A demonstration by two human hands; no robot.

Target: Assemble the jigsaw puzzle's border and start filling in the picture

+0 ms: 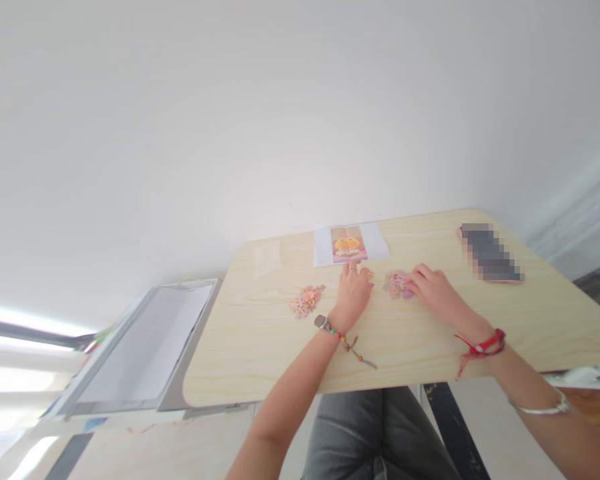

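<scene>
Small jigsaw puzzle pieces lie in two heaps on the pale wooden table (240, 347). The left heap (306, 301), orange, pink and pale, sits by itself beside my left hand (354, 293). That hand rests palm down with its fingers apart, and a few orange pieces (370, 274) show by its fingertips. My right hand (435, 293) is at the edge of the right heap (395, 283), its fingers bent together on a purple piece there. Just beyond my left fingers is a white sheet (377, 241) printed with a yellow cartoon picture (349, 245).
A clear plastic bag (267, 258) lies at the table's back left. On the far right is a dark, blurred-out flat object (491, 253). The white wall (300, 133) rises behind the table. A grey-framed stand with a white surface (147, 343) adjoins the left edge.
</scene>
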